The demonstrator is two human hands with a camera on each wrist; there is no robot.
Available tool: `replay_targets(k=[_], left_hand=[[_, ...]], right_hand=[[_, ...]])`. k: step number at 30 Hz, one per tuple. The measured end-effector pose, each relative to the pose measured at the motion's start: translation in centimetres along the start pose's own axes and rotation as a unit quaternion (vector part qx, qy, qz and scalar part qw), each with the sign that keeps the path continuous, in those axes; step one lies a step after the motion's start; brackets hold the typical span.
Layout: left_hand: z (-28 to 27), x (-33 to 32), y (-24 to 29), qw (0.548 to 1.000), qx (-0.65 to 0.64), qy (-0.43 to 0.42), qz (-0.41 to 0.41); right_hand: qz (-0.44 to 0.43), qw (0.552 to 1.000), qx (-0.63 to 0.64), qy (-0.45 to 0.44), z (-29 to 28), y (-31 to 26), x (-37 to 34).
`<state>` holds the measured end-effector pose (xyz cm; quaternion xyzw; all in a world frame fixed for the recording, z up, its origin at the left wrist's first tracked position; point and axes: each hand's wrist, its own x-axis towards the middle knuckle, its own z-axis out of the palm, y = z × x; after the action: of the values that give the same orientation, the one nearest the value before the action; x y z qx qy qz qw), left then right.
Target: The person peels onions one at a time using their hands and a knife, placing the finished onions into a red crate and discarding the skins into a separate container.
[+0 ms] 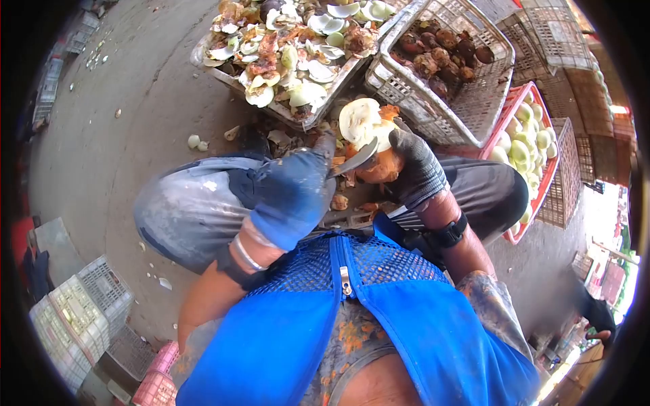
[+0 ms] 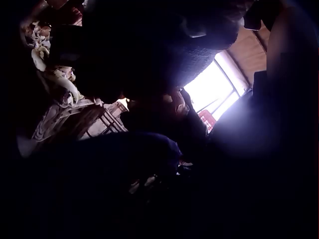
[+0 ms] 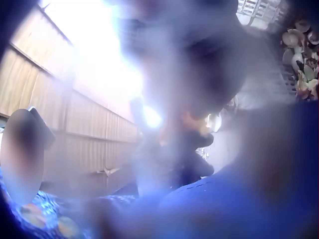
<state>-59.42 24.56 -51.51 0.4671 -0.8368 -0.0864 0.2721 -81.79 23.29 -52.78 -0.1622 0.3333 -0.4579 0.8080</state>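
In the head view, my left hand, in a worn blue glove, grips a knife with a curved steel blade pointing right. The blade lies against an onion with orange-brown skin and pale flesh exposed at its top. My right hand, in a dark grey knit glove, holds that onion from its right side, thumb over the top. Both hands are between the bent knees, above scattered peelings. The left wrist view is mostly dark. Blur and a large blue shape hide most detail in the right wrist view.
Ahead stands a crate heaped with onion peels and scraps. Right of it, a tilted white crate holds brown onions. A red crate of peeled onions stands beside the right knee. More crates are stacked at the lower left.
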Motion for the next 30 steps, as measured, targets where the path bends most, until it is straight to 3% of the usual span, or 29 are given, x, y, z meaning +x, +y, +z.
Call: replay_targets(k=[2, 5, 7, 9, 11, 12, 13, 17, 19, 24, 30], left_hand=[[1.2, 0.0, -0.2, 0.999, 0.042, -0.012, -0.005], [2.0, 0.6, 0.0, 0.992, 0.122, -0.030, -0.007], [2.2, 1.1, -0.2, 0.982, 0.184, -0.020, 0.024], [4.1, 0.5, -2.8, 0.986, 0.160, 0.016, 0.039], [6.2, -0.4, -5.5, 0.964, 0.244, -0.087, -0.065], [5.0, 0.5, -6.1, 0.982, 0.104, -0.045, -0.151], [4.2, 1.8, -6.3, 0.943, -0.014, -0.075, -0.323], [1.2, 2.7, -4.4, 0.963, -0.066, -0.027, -0.259], [0.8, 2.0, -2.9, 0.975, -0.149, -0.028, -0.164], [-3.4, 2.0, 2.3, 0.985, -0.129, -0.091, -0.067], [-3.1, 1.2, 2.5, 0.992, -0.071, -0.102, -0.008]], right_hand=[[0.009, 1.000, 0.010, -0.023, 0.5, 0.0, 0.1], [0.024, 0.996, -0.089, 0.003, 1.0, 0.0, 0.1], [-0.049, 0.953, -0.294, 0.048, 1.3, 0.1, -0.1], [-0.038, 0.972, -0.231, 0.028, 2.2, 0.0, -1.4], [-0.032, 0.994, -0.101, -0.003, 2.9, -0.2, -2.8], [-0.013, 1.000, -0.005, -0.021, 2.7, -0.2, -3.0], [-0.001, 1.000, 0.014, -0.007, 2.9, -0.7, -3.8], [-0.051, 0.997, -0.053, 0.013, 0.5, -1.5, -3.4], [-0.067, 0.995, -0.071, 0.023, -0.1, -1.9, -3.2], [-0.114, 0.980, -0.160, 0.030, 1.0, -3.0, -3.3], [-0.104, 0.980, -0.168, 0.027, 1.4, -3.3, -3.3]])
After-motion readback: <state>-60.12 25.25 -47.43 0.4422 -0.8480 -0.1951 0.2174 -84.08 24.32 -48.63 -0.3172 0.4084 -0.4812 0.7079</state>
